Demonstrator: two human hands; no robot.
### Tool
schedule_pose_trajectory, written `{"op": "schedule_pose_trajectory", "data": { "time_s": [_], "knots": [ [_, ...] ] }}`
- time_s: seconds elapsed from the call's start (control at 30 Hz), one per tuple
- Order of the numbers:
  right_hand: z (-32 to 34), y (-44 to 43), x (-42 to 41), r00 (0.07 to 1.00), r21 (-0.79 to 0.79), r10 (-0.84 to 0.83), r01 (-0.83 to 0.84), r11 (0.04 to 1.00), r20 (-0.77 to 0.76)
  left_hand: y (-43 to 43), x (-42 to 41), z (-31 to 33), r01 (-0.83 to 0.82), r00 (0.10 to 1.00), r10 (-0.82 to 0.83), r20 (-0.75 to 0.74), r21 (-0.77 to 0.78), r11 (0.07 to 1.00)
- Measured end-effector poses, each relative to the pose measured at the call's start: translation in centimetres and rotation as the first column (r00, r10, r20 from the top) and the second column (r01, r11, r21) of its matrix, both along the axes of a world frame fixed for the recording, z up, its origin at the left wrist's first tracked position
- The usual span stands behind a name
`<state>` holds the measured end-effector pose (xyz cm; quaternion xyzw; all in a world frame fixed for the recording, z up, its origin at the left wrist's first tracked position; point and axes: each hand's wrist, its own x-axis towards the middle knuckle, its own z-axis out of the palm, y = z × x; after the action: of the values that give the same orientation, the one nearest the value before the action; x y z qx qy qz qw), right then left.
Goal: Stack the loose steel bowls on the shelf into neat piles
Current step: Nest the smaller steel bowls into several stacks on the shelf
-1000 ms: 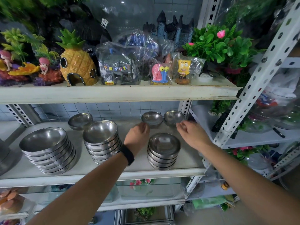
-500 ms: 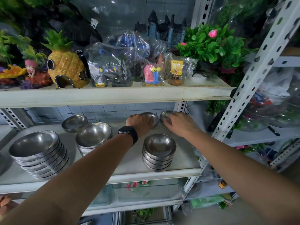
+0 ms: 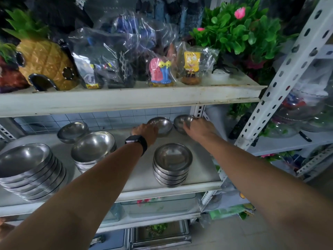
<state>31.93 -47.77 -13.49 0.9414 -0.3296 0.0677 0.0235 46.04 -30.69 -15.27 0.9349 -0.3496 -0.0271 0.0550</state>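
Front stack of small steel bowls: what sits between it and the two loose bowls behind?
Only bare white shelf, seen in the head view.

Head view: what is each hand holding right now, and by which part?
The left hand holds the left back bowl by its near rim; right hand holds the right back bowl by its near rim. Fingertips are hidden.

One wide-angle view from the head looks forward and slightly down into the shelf (image 3: 201, 175), near enough that the left forearm (image 3: 81, 186) and right forearm (image 3: 261, 177) enter from the bottom corners. The upright (image 3: 281, 73) leans, probably from lens distortion.
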Motion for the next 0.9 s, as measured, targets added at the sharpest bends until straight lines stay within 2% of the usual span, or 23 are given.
{"op": "schedule_pose_trajectory", "data": {
  "time_s": [0.2, 0.4, 0.5, 0.73, 0.9],
  "knots": [
    [-1.6, -1.8, 0.7, 0.997, 0.029, -0.061, 0.062, 0.998, -0.042, -0.8, 0.9, -0.8, -0.049, 0.999, 0.049, -0.004, 0.030, 0.998],
    [-2.7, -3.4, 1.4, 0.980, 0.103, -0.184, 0.191, 0.976, -0.074, -1.8, 2.1, -2.0, -0.187, 0.973, 0.184, -0.138, -0.006, 0.982],
    [-3.8, -3.7, 1.6, 0.975, 0.107, -0.195, 0.207, 0.973, -0.110, -2.1, 2.5, -3.0, -0.203, 0.966, 0.194, -0.170, -0.037, 0.979],
    [-5.9, -4.7, 1.9, 0.953, 0.254, -0.299, 0.302, 0.919, -0.049, -2.5, 3.2, -4.5, -0.250, 0.940, 0.224, -0.256, -0.070, 0.966],
    [-6.8, -4.9, 2.3, 0.939, 0.294, -0.343, 0.338, 0.894, -0.033, -2.8, 3.5, -4.7, -0.220, 0.951, 0.201, -0.233, -0.060, 0.974]
  ]
}}
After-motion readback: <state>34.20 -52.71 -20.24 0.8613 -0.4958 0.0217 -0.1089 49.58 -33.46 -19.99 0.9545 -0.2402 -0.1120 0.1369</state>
